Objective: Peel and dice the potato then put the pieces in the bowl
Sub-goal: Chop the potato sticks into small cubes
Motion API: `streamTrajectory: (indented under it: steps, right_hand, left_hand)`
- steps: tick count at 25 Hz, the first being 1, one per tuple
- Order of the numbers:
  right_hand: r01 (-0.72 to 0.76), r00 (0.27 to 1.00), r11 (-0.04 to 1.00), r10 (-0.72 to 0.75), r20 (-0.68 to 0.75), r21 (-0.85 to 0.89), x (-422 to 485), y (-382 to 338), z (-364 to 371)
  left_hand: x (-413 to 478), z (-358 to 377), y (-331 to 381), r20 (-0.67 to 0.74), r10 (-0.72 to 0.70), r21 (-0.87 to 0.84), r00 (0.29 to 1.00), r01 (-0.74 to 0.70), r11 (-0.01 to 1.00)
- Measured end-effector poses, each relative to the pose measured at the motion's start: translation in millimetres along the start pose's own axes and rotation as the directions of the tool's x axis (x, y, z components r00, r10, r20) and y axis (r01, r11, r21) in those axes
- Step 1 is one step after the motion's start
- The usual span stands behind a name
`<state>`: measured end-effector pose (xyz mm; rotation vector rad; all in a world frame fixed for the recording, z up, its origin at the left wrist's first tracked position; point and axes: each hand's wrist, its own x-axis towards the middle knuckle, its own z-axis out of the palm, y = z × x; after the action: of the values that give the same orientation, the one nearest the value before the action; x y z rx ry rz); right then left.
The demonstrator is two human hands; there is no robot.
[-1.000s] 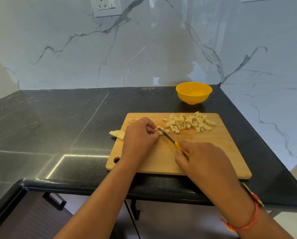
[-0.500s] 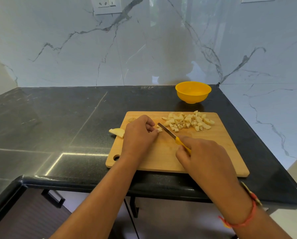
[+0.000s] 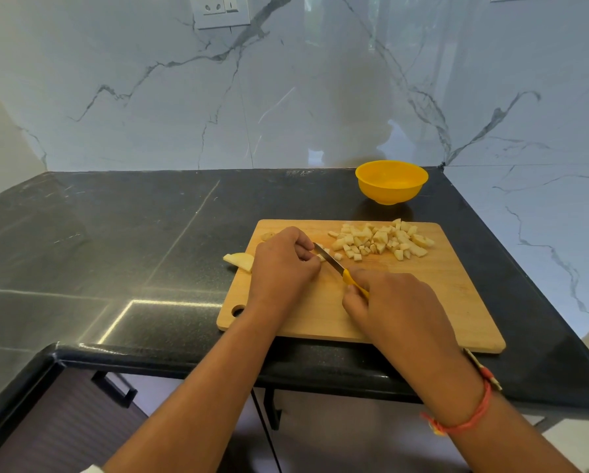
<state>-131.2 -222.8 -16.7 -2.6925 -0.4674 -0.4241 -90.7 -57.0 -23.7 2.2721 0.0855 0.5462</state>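
Chopping is under way on a rectangular light wooden cutting board [image 3: 423, 302], which sits on a glossy black stone countertop [image 3: 115, 233]. The left hand [image 3: 283, 268] has its fingers curled down, pinching a small pale potato piece [image 3: 322, 257] against the board, though most of that piece is hidden under the fingertips. The right hand [image 3: 399, 302] is wrapped round the handle of a small yellow-handled knife [image 3: 339, 266], whose blade is angled right up against the left fingers. A heap of diced potato cubes [image 3: 382, 240] sits on the board's far right part. A bigger peeled potato wedge [image 3: 240, 261] lies at the board's left edge, half on the counter. The round yellow plastic bowl [image 3: 391, 181] stands just past the board's far edge, near the white marble wall [image 3: 286, 97].
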Motion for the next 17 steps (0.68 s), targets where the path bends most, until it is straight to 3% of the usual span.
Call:
streamTrajectory:
  steps: [8, 14, 17]
  right_hand:
    - [-0.011, 1.000, 0.984, 0.014, 0.019, -0.178, -23.0, 16.7, -14.5]
    - [-0.053, 0.990, 0.996, 0.043, -0.133, -0.074, -30.4, 20.5, -21.6]
    - [-0.012, 0.989, 0.999, 0.004, -0.146, -0.053, -22.2, 15.2, -16.2]
  left_hand:
    - [-0.3, 3.3, -1.4, -0.027, -0.002, 0.011, 1.000, 0.002, 1.000]
    - [1.7, 4.7, -3.6, -0.005, 0.017, 0.011, 1.000, -0.017, 1.000]
    - [1.0, 3.3, -2.4, -0.078, 0.018, -0.049, 0.997, -0.021, 0.999]
